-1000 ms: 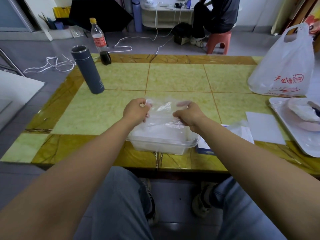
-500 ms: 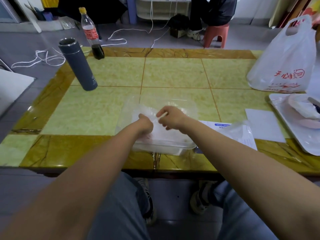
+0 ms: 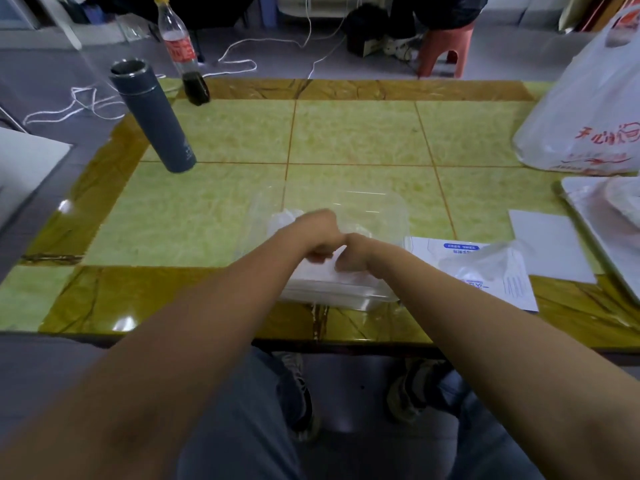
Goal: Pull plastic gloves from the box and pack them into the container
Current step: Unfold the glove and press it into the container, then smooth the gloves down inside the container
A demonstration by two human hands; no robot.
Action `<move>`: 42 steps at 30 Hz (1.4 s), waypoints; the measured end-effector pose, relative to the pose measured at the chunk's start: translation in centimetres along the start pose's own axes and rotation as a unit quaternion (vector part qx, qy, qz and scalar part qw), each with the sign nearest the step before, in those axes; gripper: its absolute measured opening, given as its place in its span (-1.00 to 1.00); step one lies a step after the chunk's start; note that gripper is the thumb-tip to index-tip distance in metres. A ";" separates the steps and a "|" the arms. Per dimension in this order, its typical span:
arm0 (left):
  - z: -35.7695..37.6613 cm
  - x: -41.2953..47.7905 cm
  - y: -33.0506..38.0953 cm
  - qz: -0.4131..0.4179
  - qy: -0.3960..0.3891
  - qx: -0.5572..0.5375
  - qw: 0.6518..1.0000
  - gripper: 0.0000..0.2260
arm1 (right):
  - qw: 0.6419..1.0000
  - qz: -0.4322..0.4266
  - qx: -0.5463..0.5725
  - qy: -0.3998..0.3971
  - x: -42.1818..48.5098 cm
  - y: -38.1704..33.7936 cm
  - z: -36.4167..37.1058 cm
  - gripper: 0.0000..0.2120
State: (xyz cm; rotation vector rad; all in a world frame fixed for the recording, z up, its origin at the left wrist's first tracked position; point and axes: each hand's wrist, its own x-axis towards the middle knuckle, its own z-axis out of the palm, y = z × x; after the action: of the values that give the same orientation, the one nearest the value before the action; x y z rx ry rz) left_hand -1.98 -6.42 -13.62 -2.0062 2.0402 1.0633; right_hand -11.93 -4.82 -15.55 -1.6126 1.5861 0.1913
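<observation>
A clear plastic container [image 3: 384, 206] stands on the yellow-green table near its front edge, with thin plastic gloves [image 3: 285, 216] piled inside. My left hand [image 3: 317, 232] and my right hand [image 3: 355, 252] are knuckle to knuckle inside the container. Their fingers curl down on a crumpled plastic glove [image 3: 327, 263], which they mostly hide. Just right of the container lies the flat white and blue glove box [image 3: 453, 249], with a loose clear glove [image 3: 491, 263] sticking out of it.
A grey flask [image 3: 156, 116] and a cola bottle [image 3: 180, 50] stand at the far left. At the right are a white plastic bag [image 3: 588, 109], a white tray [image 3: 585, 216] and a white sheet [image 3: 550, 244]. Beyond the table someone sits on a red stool [image 3: 445, 46].
My hands held a glove stretched above the container a second ago. They have come together and moved down into it with the glove. The view has tilted down.
</observation>
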 end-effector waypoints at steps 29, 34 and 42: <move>1.3 1.7 -4.9 -0.120 -0.076 0.105 0.984 -0.03 | 0.986 0.075 -0.150 -0.013 0.4 0.2 0.9 -0.12; 0.0 -1.6 -2.3 -0.025 0.112 0.147 0.982 -0.69 | 0.988 -0.057 0.036 0.139 -3.5 -0.4 -2.4 -0.52; 3.2 -5.7 8.6 0.155 0.162 0.010 0.974 -0.79 | 0.896 -0.154 0.172 0.380 -11.4 8.0 -6.1 -0.65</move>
State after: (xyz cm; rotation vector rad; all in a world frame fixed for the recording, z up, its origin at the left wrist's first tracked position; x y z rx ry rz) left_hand -10.24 -0.82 -9.56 -2.0074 2.5850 0.7871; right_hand -23.79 1.09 -8.05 -1.7086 1.7389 -0.9485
